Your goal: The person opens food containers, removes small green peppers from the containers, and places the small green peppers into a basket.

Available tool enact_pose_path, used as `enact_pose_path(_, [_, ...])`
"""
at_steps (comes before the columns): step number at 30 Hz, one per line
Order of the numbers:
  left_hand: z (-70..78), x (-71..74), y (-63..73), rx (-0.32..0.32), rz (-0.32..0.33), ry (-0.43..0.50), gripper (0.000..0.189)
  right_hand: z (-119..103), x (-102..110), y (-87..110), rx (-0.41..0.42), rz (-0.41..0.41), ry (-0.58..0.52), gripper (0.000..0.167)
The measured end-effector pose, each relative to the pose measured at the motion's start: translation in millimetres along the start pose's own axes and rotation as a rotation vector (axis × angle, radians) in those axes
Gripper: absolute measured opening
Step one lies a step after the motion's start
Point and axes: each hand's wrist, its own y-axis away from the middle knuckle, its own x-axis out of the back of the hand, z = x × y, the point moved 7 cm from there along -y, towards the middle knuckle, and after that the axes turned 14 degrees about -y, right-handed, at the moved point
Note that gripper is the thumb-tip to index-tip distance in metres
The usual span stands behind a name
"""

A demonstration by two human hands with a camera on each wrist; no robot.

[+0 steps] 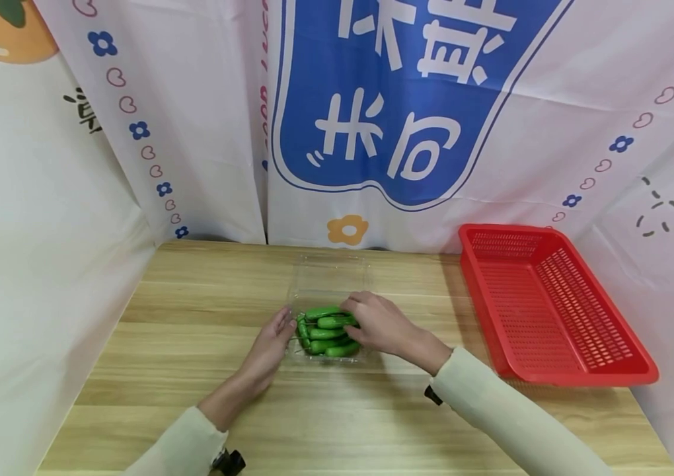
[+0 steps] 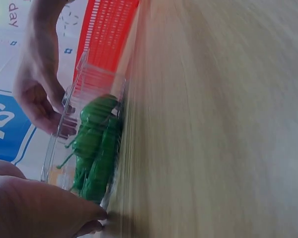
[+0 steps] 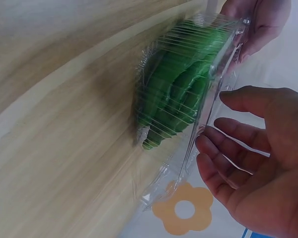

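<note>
Several green chili peppers (image 1: pixel 326 334) lie in a clear plastic box (image 3: pixel 161 106) on the wooden table. Its transparent lid (image 1: pixel 331 272) is folded back towards the wall. At the box's left end my left hand (image 1: pixel 268 344) holds the side wall, with its fingertips low by the base in the left wrist view. Over the right end is my right hand (image 1: pixel 380 322), its fingers spread and slightly bent at the rim. The right wrist view shows nothing held between that thumb and those fingers. Whether its fingertips touch the peppers or the rim, I cannot tell.
A red plastic basket (image 1: pixel 494 320) with perforated walls stands at the right of the table. Printed white cloth (image 1: pixel 206 132) hangs behind and along both sides. Bare wood (image 1: pixel 206 291) shows left of the box.
</note>
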Motion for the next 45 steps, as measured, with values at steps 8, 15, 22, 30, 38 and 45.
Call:
enact_pose_path(8, [2.1,-4.9,0.0,0.004,0.022,0.025,0.062,-1.2,-7.4,-11.8,-0.008,-0.054,0.025,0.024])
enact_pose_path(15, [4.4,-6.5,-0.3,-0.017,0.035,0.051,0.060,-3.0,-13.3,-18.6,-0.008,-0.086,0.043,0.017])
enact_pose_path(22, [3.3,-9.1,1.0,-0.015,0.039,0.082,0.059,-2.2,-18.7,-22.2,-0.015,-0.099,0.053,0.014])
enact_pose_path(30, [2.7,-10.6,1.7,0.019,0.048,0.079,0.059,-3.4,-23.9,-24.7,-0.016,-0.110,0.086,0.016])
enact_pose_path(38, [1.6,-10.7,0.8,0.026,0.051,0.077,0.060,-3.0,-31.9,-28.8,-0.009,-0.126,0.113,0.014])
enact_pose_path(45, [1.5,-11.7,1.0,0.028,0.057,0.078,0.059,-4.0,-31.2,-27.9,0.007,-0.124,0.115,0.013])
